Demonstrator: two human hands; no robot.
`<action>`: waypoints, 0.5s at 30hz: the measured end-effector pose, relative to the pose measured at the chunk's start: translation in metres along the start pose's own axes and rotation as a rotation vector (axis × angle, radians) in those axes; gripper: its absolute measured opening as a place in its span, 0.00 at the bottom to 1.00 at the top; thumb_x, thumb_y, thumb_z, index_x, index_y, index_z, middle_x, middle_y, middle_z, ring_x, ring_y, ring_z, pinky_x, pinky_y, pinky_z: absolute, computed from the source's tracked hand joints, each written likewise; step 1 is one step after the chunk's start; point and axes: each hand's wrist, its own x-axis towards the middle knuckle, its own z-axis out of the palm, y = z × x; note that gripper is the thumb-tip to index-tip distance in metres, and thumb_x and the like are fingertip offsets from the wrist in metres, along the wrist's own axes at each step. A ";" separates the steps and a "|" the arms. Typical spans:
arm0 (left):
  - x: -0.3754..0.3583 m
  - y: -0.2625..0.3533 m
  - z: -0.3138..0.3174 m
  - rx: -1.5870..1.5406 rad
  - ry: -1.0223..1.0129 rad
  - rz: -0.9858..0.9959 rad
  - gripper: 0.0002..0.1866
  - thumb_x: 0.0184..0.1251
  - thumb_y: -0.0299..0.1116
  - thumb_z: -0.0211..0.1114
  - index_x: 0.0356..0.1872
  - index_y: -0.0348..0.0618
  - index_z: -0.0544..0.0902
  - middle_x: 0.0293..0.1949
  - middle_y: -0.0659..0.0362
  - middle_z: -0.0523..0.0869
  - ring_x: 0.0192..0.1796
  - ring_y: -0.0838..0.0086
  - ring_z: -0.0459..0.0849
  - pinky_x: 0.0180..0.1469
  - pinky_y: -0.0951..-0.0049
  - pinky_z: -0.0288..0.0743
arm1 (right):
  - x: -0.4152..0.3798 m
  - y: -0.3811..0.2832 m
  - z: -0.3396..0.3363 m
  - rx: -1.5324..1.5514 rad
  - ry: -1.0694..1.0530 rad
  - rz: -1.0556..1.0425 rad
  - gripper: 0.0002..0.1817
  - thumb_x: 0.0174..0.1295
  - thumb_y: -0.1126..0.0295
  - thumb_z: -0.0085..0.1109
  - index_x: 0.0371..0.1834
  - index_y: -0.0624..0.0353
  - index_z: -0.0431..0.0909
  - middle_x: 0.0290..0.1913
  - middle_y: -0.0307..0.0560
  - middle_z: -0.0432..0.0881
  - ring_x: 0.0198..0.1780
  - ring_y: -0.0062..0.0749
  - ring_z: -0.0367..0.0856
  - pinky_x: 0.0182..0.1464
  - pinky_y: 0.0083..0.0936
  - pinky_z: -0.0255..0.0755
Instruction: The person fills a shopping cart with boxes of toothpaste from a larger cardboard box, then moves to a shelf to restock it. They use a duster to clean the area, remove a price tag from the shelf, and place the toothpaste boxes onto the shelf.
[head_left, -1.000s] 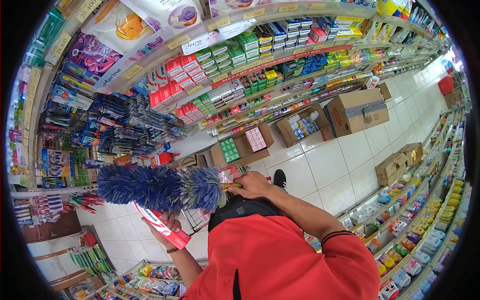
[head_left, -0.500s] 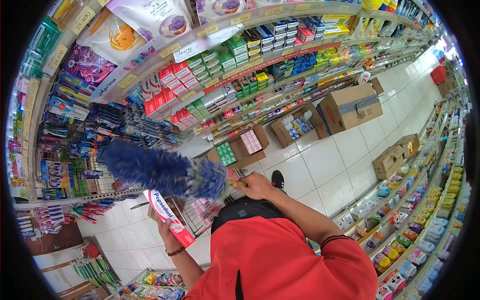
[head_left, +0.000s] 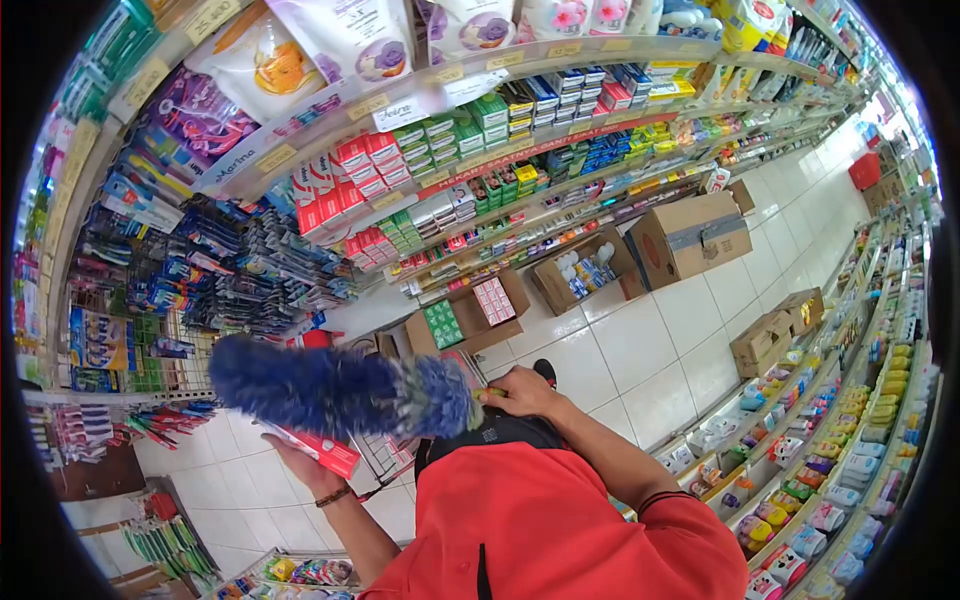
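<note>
My right hand [head_left: 522,392] is closed around the short handle of a blue, fluffy duster [head_left: 320,388], whose head stretches to the left in front of me. Below the duster, my left hand [head_left: 303,470] grips a red and white toothpaste box [head_left: 328,455]. The duster head covers much of that box, and its bristles overlap its upper side in this view. Just beyond the duster, packed toothbrushes [head_left: 265,270] hang on a wire rack.
Shelves of toothpaste boxes [head_left: 375,165] curve across the front, with pouches [head_left: 365,40] above. On the tiled floor [head_left: 640,340] stand an open carton [head_left: 470,312] with small boxes and a large cardboard box [head_left: 690,235]. Another stocked shelf [head_left: 800,480] runs along the right.
The toothpaste box has turned and come under the duster, so its printed front is now mostly hidden. My left hand has shifted left, and the duster head sits slightly lower.
</note>
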 end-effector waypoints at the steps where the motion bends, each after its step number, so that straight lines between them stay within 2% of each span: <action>1: 0.016 -0.008 -0.026 0.065 -0.058 0.037 0.33 0.80 0.59 0.49 0.72 0.45 0.69 0.64 0.54 0.80 0.64 0.59 0.79 0.67 0.53 0.75 | 0.002 -0.001 0.001 0.016 -0.024 -0.090 0.27 0.68 0.41 0.57 0.32 0.54 0.89 0.24 0.55 0.82 0.31 0.57 0.83 0.34 0.48 0.74; 3: 0.049 -0.045 -0.095 0.012 -0.110 -0.019 0.33 0.79 0.61 0.48 0.71 0.45 0.71 0.66 0.55 0.79 0.65 0.57 0.78 0.68 0.54 0.74 | 0.008 -0.016 -0.002 -0.046 -0.079 -0.105 0.26 0.67 0.42 0.57 0.32 0.55 0.88 0.23 0.56 0.82 0.31 0.57 0.83 0.34 0.49 0.74; 4: 0.037 -0.049 -0.077 0.008 -0.115 -0.023 0.33 0.79 0.61 0.48 0.71 0.45 0.71 0.66 0.55 0.79 0.65 0.57 0.78 0.68 0.54 0.74 | 0.010 -0.018 0.001 -0.042 -0.044 -0.086 0.27 0.68 0.42 0.57 0.30 0.55 0.88 0.22 0.56 0.81 0.30 0.58 0.83 0.35 0.50 0.75; 6: 0.000 -0.060 -0.017 0.074 -0.134 -0.238 0.34 0.77 0.64 0.48 0.67 0.46 0.74 0.62 0.51 0.80 0.58 0.59 0.83 0.59 0.58 0.82 | 0.012 -0.014 0.014 -0.020 0.061 -0.061 0.27 0.68 0.42 0.57 0.29 0.55 0.87 0.20 0.57 0.81 0.30 0.59 0.83 0.36 0.51 0.75; 7: 0.002 -0.058 -0.061 0.142 -0.329 -0.450 0.35 0.73 0.67 0.53 0.59 0.44 0.77 0.49 0.52 0.81 0.42 0.66 0.84 0.41 0.67 0.84 | 0.011 -0.017 0.012 -0.029 0.063 -0.057 0.27 0.68 0.42 0.57 0.29 0.55 0.87 0.20 0.57 0.81 0.30 0.59 0.83 0.36 0.51 0.75; 9: -0.030 -0.070 0.005 -0.174 -0.632 -0.499 0.35 0.69 0.69 0.59 0.50 0.40 0.76 0.35 0.56 0.74 0.30 0.73 0.75 0.28 0.74 0.76 | 0.011 -0.031 0.001 0.024 0.198 0.065 0.24 0.69 0.46 0.57 0.30 0.57 0.87 0.20 0.58 0.79 0.27 0.59 0.81 0.33 0.49 0.73; 10: -0.038 -0.071 0.016 -0.252 -0.623 -0.489 0.32 0.69 0.63 0.63 0.45 0.37 0.74 0.30 0.60 0.69 0.28 0.74 0.71 0.26 0.75 0.72 | 0.010 -0.035 -0.004 0.062 0.215 0.134 0.24 0.69 0.47 0.57 0.30 0.56 0.86 0.19 0.58 0.79 0.26 0.59 0.80 0.32 0.49 0.72; 11: -0.036 -0.072 0.015 -0.254 -0.627 -0.483 0.32 0.69 0.63 0.63 0.45 0.37 0.74 0.30 0.60 0.69 0.28 0.74 0.71 0.26 0.75 0.72 | 0.008 -0.030 -0.003 0.059 0.216 0.128 0.24 0.69 0.47 0.57 0.30 0.56 0.86 0.19 0.58 0.79 0.26 0.59 0.80 0.32 0.49 0.72; 13: -0.027 -0.076 0.012 -0.779 -0.440 -0.632 0.26 0.75 0.55 0.59 0.52 0.37 0.74 0.34 0.56 0.70 0.32 0.72 0.74 0.29 0.75 0.74 | 0.003 -0.016 0.002 0.045 0.238 0.079 0.23 0.70 0.47 0.57 0.30 0.56 0.86 0.19 0.57 0.78 0.25 0.59 0.80 0.31 0.48 0.72; 14: -0.019 -0.075 0.008 -0.828 -0.325 -0.620 0.23 0.73 0.49 0.62 0.52 0.36 0.77 0.41 0.52 0.77 0.37 0.72 0.78 0.35 0.70 0.77 | -0.004 -0.022 -0.005 0.097 0.188 0.036 0.24 0.69 0.47 0.57 0.30 0.57 0.86 0.19 0.57 0.78 0.25 0.58 0.80 0.31 0.48 0.71; 15: -0.008 -0.072 -0.006 -0.328 -0.257 -0.294 0.23 0.75 0.49 0.61 0.55 0.37 0.79 0.51 0.52 0.83 0.46 0.70 0.83 0.44 0.63 0.81 | -0.008 -0.016 -0.001 0.094 0.191 0.026 0.24 0.69 0.47 0.57 0.30 0.57 0.86 0.19 0.57 0.78 0.25 0.58 0.80 0.31 0.48 0.71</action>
